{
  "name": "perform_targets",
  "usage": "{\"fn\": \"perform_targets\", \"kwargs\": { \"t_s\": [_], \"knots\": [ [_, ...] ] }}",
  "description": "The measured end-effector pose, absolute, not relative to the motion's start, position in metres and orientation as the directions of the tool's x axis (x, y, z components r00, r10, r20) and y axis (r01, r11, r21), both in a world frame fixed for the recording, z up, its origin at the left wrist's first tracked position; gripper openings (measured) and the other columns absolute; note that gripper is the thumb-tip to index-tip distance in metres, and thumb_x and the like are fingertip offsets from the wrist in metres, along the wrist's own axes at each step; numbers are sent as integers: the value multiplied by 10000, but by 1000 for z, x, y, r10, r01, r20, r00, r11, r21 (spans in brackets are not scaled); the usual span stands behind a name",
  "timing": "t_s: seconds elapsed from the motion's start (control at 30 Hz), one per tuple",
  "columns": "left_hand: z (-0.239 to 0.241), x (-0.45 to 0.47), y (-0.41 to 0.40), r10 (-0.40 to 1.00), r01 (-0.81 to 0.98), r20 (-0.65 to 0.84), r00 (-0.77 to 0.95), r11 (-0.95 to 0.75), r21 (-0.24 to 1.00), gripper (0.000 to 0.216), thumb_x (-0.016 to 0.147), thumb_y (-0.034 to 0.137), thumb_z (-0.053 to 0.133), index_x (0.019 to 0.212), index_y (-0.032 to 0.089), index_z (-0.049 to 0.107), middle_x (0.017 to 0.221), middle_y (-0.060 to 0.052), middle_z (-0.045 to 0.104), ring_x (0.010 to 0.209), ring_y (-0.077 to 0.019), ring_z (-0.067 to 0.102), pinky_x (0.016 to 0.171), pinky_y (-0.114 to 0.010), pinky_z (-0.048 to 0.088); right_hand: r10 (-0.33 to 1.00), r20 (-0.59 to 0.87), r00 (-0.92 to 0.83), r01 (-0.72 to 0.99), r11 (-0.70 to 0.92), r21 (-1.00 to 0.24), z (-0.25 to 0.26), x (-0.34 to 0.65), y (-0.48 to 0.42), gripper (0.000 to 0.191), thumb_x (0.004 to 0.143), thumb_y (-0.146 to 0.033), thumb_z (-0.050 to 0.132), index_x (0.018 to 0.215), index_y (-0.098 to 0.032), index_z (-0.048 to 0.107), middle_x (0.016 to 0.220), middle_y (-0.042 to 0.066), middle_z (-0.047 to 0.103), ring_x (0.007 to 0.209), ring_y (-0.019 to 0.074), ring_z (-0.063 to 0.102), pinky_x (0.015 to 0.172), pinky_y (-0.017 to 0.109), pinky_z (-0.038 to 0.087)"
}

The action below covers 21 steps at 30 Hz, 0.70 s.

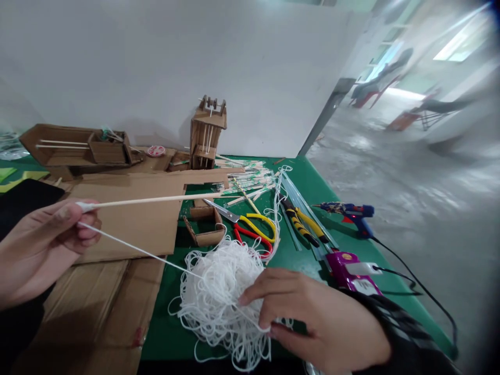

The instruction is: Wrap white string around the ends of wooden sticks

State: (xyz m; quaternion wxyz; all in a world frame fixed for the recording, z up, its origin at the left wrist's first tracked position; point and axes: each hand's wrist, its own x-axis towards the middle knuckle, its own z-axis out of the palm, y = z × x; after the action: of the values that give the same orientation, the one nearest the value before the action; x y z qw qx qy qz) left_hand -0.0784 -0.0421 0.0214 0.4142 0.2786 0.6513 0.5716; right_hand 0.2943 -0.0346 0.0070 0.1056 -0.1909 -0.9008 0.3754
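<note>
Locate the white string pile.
In the head view, the white string pile lies bottom centre on the green table, with the right hand at its right side and the scissors just beyond.

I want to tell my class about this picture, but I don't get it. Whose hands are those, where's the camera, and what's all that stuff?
There's no robot here, just a person using two bare hands. There is one picture, taken by a camera worn on that person's head, looking forward and down.

The left hand holds a thin stick whose near end is white. A white strand stretches from that hand to a tangled string pile. The right hand touches the pile; I can't tell whether it pinches any string.

On the green table lie scissors with red and yellow handles, pliers with black and yellow handles, a blue glue gun and a cardboard sheet.
</note>
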Motion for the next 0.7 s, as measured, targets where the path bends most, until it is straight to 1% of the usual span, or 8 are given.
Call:
{"fn": "perform_targets", "kwargs": {
  "t_s": [0.1,0.17,0.27,0.33,0.43,0.5,0.6,0.7],
  "knots": [
    [25,-67,-48,931,-187,-179,-318,124,975,351,887,-19,326,886,87,660,560,81,539,562,-10,501,575,-111,348,440,111,-891,223,638,-737,9,296,-36,300,786,-137,676,1079,-194,644,1162,80,677,1074,211,615,961,354,484],
    [28,-56,-48,967,-115,-111,-227,87,990,202,868,58,483,870,107,679,552,70,565,533,-41,523,535,-133,399,533,301,-790,200,690,-696,13,296,-37,353,809,-130,647,1153,-202,605,1097,84,680,1036,207,621,896,344,517],
    [34,-33,-43,994,65,-55,-90,61,996,80,792,200,708,858,156,699,589,58,623,551,-65,563,538,-146,448,555,666,-498,340,832,-439,27,292,-40,345,788,-52,618,1094,-209,601,973,62,627,906,196,612,757,326,528],
    [39,-16,-39,998,198,-7,58,-4,980,109,788,269,730,816,166,710,611,41,651,593,-84,596,601,-169,483,501,775,-385,554,797,-241,37,288,-41,326,757,-122,712,1056,-223,625,1013,71,575,907,225,594,790,383,503],
    [43,5,-35,986,213,14,164,-49,976,160,842,338,674,773,195,695,629,49,656,591,-73,594,592,-157,478,494,843,-213,710,671,-214,47,284,-39,414,754,-226,754,1139,-271,610,1128,99,553,1038,315,571,827,461,490],
    [42,14,-33,986,230,10,166,-48,972,164,838,353,674,833,192,707,607,43,651,572,-82,593,564,-164,476,380,917,-122,747,643,-167,48,284,-36,511,742,-188,763,1210,-269,574,1233,108,549,1198,375,497,886,494,474],
    [36,22,-32,991,223,4,133,-34,974,203,817,377,692,844,177,709,617,30,655,574,-90,597,545,-167,480,434,850,-299,814,581,-11,43,281,-32,420,793,-239,745,1178,-193,586,1292,140,571,1313,414,403,1073,592,293],
    [28,29,-33,987,244,-23,161,-17,970,247,806,415,701,905,189,716,667,20,677,605,-99,605,544,-167,477,505,715,-484,734,679,17,32,270,-29,186,892,-192,631,1077,-194,610,1006,54,722,1009,274,652,1083,552,259]
  ]
}}
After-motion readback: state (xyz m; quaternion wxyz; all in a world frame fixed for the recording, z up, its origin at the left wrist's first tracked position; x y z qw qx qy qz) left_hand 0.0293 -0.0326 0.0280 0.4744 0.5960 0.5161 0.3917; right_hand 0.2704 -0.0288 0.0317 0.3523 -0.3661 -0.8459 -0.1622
